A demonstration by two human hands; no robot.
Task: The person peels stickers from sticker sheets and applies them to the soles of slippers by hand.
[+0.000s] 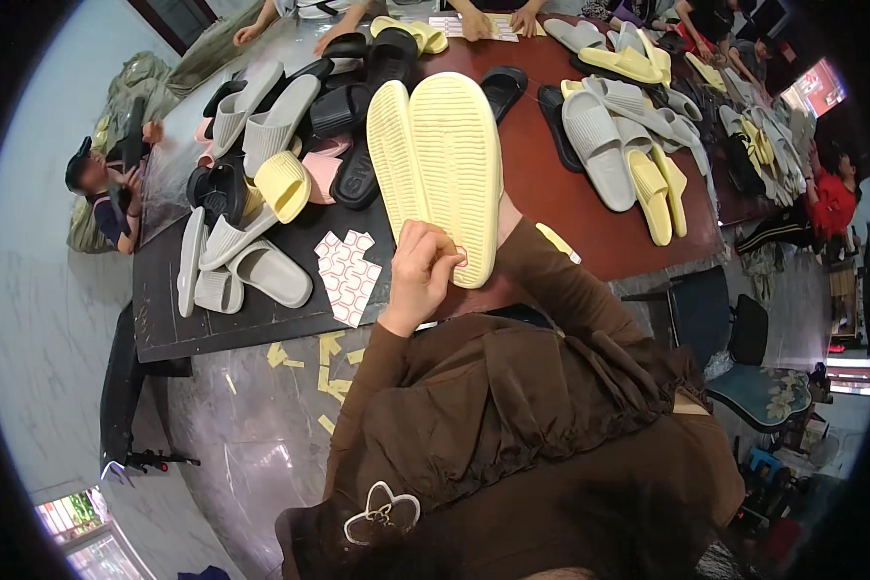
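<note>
A pair of yellow slippers (451,155) is held up in front of me, ribbed soles facing me. My left hand (420,271) is at the heel end, thumb and forefinger pinched on a small red-and-white sticker (461,256) against the right sole. Behind the slippers, my right hand (508,215) supports the pair; its fingers are hidden and only the part by the wrist shows. Just left of my left hand, white label sheets with red outlines (346,275) lie on the dark table (251,333).
Grey, black, pink and yellow slippers (278,126) are heaped at the left. More grey and yellow slippers (599,145) lie on the red-brown tabletop (541,198) at the right. Other people's hands (498,21) work at the far edge. Yellow paper strips (329,372) litter the floor. Chairs (759,387) stand at the right.
</note>
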